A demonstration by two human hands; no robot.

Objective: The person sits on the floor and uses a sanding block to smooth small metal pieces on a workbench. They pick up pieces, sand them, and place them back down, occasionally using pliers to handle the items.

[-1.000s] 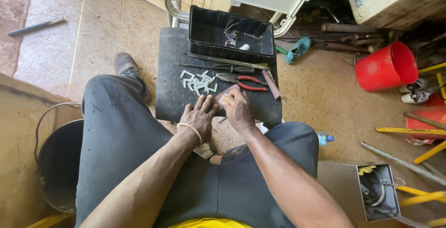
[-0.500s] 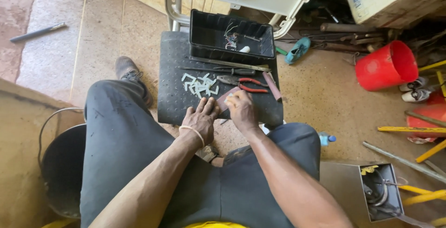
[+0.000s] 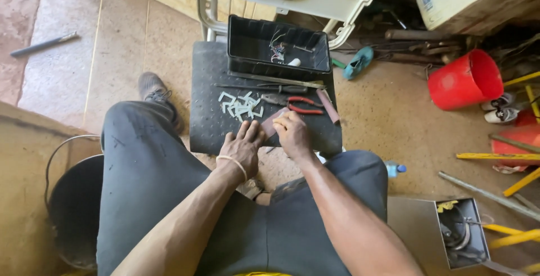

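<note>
On the floor ahead: black studded rubber mat (image 3: 208,118), serving as work surface. Black plastic tray (image 3: 278,51) at its far edge. Red-handled pliers (image 3: 298,105) beside small pale plastic strips (image 3: 241,106), within reach. Left hand (image 3: 243,146) flat, pinning a thin brownish strip (image 3: 274,123); right hand (image 3: 292,135) curled, gripping its near end.

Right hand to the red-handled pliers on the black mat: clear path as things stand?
Probably yes. The right hand rests on the black mat just below the red-handled pliers, with nothing between them. The left hand sits off to the side, out of the way.
</note>
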